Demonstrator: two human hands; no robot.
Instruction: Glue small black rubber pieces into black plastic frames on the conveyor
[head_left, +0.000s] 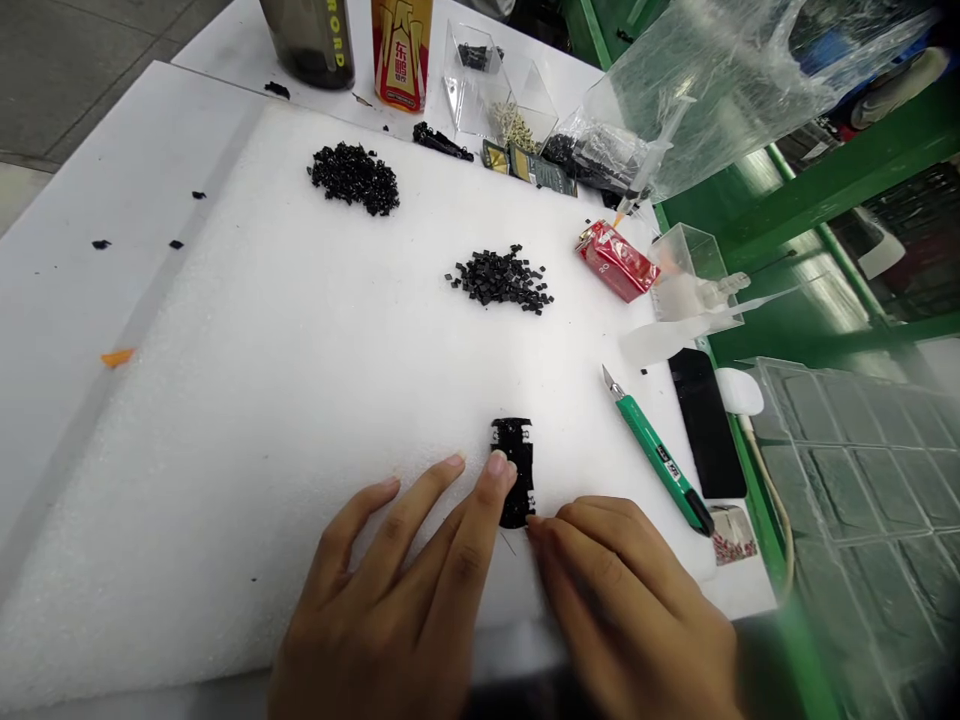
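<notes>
Left hand (382, 590) spread wide, one fingertip pressing a small black plastic piece (514, 470), right hand (622, 610) curled narrow against its lower end. It's sitting on bumpy white foam (225, 400), green craft knife (656, 450) just beside, chunky black bits (501, 278) heaped behind.

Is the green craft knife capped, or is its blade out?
Blade out: the green craft knife shows a bare pointed metal blade at its tip, with no cap over it.
</notes>
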